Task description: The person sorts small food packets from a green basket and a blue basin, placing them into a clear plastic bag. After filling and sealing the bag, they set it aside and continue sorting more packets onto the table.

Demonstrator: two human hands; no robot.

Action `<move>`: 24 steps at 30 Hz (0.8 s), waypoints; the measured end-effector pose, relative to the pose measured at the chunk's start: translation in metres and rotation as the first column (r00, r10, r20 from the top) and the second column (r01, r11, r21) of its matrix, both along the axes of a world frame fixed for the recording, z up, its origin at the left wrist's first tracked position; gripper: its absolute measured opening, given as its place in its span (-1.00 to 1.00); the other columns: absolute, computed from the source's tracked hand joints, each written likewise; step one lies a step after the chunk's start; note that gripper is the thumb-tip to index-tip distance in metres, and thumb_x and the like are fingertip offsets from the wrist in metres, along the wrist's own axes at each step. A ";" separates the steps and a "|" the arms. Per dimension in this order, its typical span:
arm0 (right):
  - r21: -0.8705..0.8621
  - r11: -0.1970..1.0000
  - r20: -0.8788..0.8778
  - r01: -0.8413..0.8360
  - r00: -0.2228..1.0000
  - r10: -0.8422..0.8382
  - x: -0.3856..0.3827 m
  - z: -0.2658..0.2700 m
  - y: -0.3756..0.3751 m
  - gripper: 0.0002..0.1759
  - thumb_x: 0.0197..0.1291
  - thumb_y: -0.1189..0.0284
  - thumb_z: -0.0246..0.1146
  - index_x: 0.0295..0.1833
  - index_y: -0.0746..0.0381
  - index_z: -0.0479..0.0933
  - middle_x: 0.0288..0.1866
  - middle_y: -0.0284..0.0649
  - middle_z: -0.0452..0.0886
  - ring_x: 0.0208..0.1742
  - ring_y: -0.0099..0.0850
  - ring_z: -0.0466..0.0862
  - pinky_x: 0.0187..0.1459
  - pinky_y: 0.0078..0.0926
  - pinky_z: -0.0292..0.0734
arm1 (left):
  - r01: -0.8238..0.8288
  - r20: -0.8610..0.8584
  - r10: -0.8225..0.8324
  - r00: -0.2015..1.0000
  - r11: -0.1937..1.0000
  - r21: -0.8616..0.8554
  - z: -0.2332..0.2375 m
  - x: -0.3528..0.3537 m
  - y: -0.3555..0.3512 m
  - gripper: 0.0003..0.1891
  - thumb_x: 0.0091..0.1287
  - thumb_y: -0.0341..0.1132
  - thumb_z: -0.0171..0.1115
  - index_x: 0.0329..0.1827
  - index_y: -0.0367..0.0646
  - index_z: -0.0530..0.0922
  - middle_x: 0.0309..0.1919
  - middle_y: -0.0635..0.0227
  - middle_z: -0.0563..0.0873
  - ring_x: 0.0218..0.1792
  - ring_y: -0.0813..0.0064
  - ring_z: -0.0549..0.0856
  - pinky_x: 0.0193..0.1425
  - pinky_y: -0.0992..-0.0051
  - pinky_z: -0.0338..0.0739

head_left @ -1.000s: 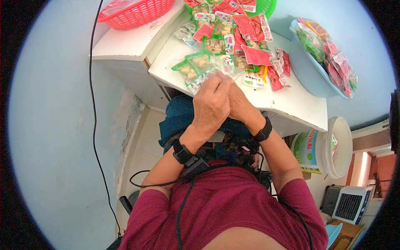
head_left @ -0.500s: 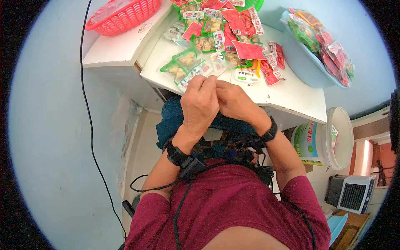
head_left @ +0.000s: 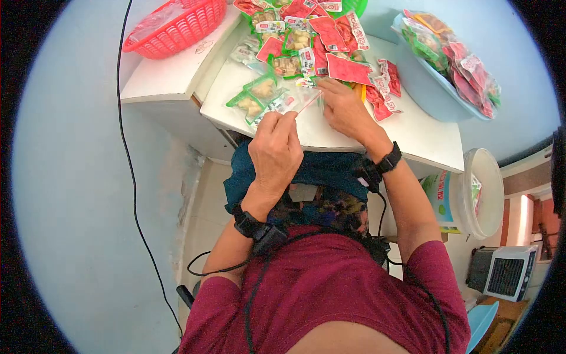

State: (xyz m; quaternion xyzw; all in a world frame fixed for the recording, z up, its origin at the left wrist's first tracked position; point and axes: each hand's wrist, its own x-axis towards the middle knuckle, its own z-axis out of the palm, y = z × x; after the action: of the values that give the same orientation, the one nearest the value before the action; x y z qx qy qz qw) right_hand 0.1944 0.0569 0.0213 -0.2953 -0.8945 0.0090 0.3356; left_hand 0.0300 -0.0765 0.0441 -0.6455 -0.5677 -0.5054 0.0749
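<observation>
A clear plastic bag (head_left: pixel 302 99) with a thin red line along its edge stretches between my hands over the near edge of the white table. My left hand (head_left: pixel 276 144) pinches its near left corner. My right hand (head_left: pixel 348 109) has its fingers closed at the far right end, close to the heap of packets. Left of the bag lie green-edged packets (head_left: pixel 259 94) with pale pieces inside. Beyond my hands, red packets (head_left: pixel 349 69) and more green-edged ones are piled on the table.
A red basket (head_left: pixel 177 29) stands at the back left on a white surface (head_left: pixel 159 76). At the right is a blue basin (head_left: pixel 424 88) full of packets. Below the table's right end sits a white bucket (head_left: pixel 471 194). A black cable (head_left: pixel 131 177) hangs at the left.
My hands were together at the table edge and are now apart. The right one has moved forward and right, and the clear bag is spread between them.
</observation>
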 end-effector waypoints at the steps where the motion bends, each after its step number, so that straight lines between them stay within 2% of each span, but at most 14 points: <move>1: -0.043 0.999 0.041 0.013 0.999 -0.011 -0.001 -0.003 0.002 -0.55 0.01 0.54 0.19 0.10 0.26 0.54 0.22 0.04 0.52 0.29 -0.04 0.47 0.29 -0.10 0.38 | 0.002 0.000 -0.002 1.000 1.000 -0.006 -0.001 0.000 -0.001 -0.84 0.25 -0.54 0.24 -0.13 -0.20 0.65 -0.32 0.18 0.63 -0.32 0.16 0.68 -0.26 0.34 0.57; 4: -0.028 0.984 0.165 0.175 0.972 -0.168 -0.002 -0.004 -0.001 -0.45 -0.02 0.36 0.30 0.17 0.24 0.50 0.31 -0.02 0.44 0.34 -0.08 0.41 0.31 0.08 0.31 | 0.011 -0.005 -0.011 1.000 1.000 -0.003 -0.002 0.001 -0.001 -0.84 0.25 -0.55 0.24 -0.13 -0.20 0.65 -0.33 0.19 0.62 -0.35 0.17 0.68 -0.30 0.33 0.55; 7: -0.047 0.990 0.181 0.136 0.975 -0.126 0.003 -0.004 0.003 -0.35 -0.06 0.21 0.38 0.20 0.22 0.48 0.29 -0.05 0.42 0.33 -0.09 0.41 0.26 0.21 0.27 | 0.018 -0.015 -0.018 1.000 0.999 0.030 -0.005 0.000 0.001 -0.83 0.24 -0.56 0.25 -0.13 -0.20 0.65 -0.34 0.19 0.62 -0.37 0.17 0.67 -0.31 0.33 0.55; 13: -0.179 0.978 0.250 0.102 0.967 -0.055 0.022 0.020 -0.015 -0.32 -0.08 0.14 0.43 0.17 0.22 0.50 0.11 -0.04 0.51 0.24 -0.08 0.46 0.25 0.04 0.32 | 0.013 0.003 -0.013 1.000 1.000 0.024 -0.005 -0.001 0.003 -0.83 0.23 -0.57 0.26 -0.14 -0.22 0.65 -0.36 0.19 0.61 -0.41 0.22 0.64 -0.34 0.36 0.53; 16: -0.227 0.966 0.297 0.126 0.953 -0.055 0.033 0.030 -0.033 -0.30 -0.08 0.31 0.46 0.23 0.28 0.46 0.27 0.02 0.44 0.30 -0.03 0.45 0.30 -0.18 0.37 | 0.011 -0.017 -0.010 1.000 0.999 0.039 -0.007 0.000 0.005 -0.84 0.23 -0.57 0.25 -0.14 -0.23 0.65 -0.37 0.20 0.61 -0.43 0.26 0.63 -0.36 0.38 0.52; 19: -0.315 0.943 0.174 0.107 0.983 -0.054 0.041 0.032 -0.043 -0.36 -0.09 0.43 0.43 0.20 0.27 0.47 0.11 0.06 0.52 0.19 -0.02 0.52 0.23 -0.18 0.43 | 0.013 -0.033 -0.011 0.999 0.998 0.057 -0.010 0.001 0.007 -0.84 0.23 -0.56 0.25 -0.14 -0.23 0.65 -0.37 0.21 0.61 -0.45 0.29 0.62 -0.37 0.40 0.52; 22: -0.333 0.942 0.084 0.033 0.996 -0.005 0.055 0.017 -0.038 -0.36 -0.06 0.56 0.34 0.25 0.28 0.44 0.18 0.10 0.51 0.24 0.00 0.51 0.29 -0.22 0.42 | 0.019 -0.028 -0.018 0.999 0.999 0.029 -0.011 0.002 0.006 -0.83 0.23 -0.56 0.25 -0.13 -0.23 0.65 -0.36 0.22 0.61 -0.44 0.32 0.62 -0.37 0.41 0.52; 23: -0.349 0.935 0.101 0.062 0.995 -0.028 0.057 0.021 -0.044 -0.32 -0.06 0.63 0.30 0.29 0.27 0.41 0.28 0.07 0.45 0.31 -0.03 0.47 0.33 -0.25 0.38 | 0.019 -0.031 -0.018 0.999 0.999 0.032 -0.011 0.003 0.006 -0.83 0.23 -0.56 0.25 -0.13 -0.23 0.65 -0.36 0.22 0.62 -0.44 0.32 0.62 -0.37 0.41 0.52; 24: -0.334 0.941 0.123 0.063 0.992 -0.023 0.059 0.022 -0.045 -0.33 -0.06 0.63 0.30 0.29 0.27 0.42 0.28 0.07 0.46 0.31 -0.02 0.47 0.33 -0.25 0.39 | 0.019 -0.034 -0.018 0.999 0.999 0.036 -0.011 0.003 0.006 -0.83 0.23 -0.56 0.25 -0.13 -0.23 0.65 -0.35 0.22 0.62 -0.44 0.33 0.62 -0.37 0.42 0.52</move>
State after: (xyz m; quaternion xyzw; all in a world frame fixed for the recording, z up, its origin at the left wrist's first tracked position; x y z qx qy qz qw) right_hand 0.2538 0.0116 0.0432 -0.3678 -0.8913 0.1370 0.2271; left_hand 0.0329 -0.0700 0.0328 -0.6576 -0.5511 -0.5054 0.0917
